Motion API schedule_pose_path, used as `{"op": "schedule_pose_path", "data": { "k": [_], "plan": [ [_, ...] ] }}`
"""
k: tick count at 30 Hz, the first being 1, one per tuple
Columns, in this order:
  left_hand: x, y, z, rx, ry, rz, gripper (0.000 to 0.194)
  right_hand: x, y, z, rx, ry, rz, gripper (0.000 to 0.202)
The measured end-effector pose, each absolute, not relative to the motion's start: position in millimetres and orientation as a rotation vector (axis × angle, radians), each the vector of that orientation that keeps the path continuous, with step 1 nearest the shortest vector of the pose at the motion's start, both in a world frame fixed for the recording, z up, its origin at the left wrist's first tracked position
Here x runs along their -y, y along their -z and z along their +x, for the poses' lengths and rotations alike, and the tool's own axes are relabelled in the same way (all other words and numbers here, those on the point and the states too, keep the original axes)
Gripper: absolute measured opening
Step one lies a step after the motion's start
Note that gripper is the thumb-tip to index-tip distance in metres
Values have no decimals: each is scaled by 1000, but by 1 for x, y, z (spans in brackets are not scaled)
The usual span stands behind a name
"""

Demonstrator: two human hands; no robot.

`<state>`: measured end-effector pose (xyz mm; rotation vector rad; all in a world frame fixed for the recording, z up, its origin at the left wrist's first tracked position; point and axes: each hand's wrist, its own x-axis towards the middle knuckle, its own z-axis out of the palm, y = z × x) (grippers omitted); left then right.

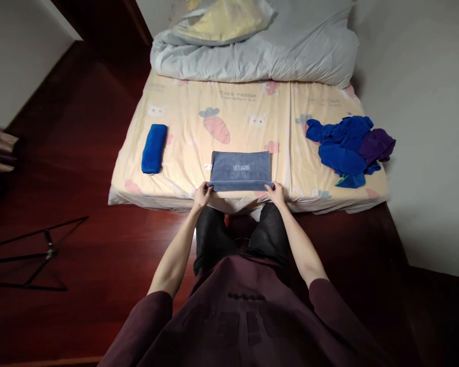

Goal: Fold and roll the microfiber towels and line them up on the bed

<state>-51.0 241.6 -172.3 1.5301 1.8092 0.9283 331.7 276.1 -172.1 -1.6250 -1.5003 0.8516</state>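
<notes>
One gray towel (pixel 240 172) lies flat on bed (pixel 183 137), close to front of it, near edge folded over. Left hand (pixel 203 195): grip pinching near left corner. Right hand (pixel 276 193): grip pinching near right corner. Towel looks light, soft, floppy; likely not slippery, won't break. Good place to hold: both ends of folded edge, so middle sags less. Left of towel, folded blue cloth (pixel 154 149). Right, messy pile of blue and purple clothes (pixel 346 150). Behind, puffy blanket (pixel 252 58).
</notes>
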Motion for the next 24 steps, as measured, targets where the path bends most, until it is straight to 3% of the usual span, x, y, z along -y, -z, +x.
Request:
{"op": "schedule_pose_path", "data": {
  "k": [24],
  "plan": [
    [-243,173,-59,-1881,-806,1489,27,-279,169,342,1545,-920,-1635,53]
  ]
}}
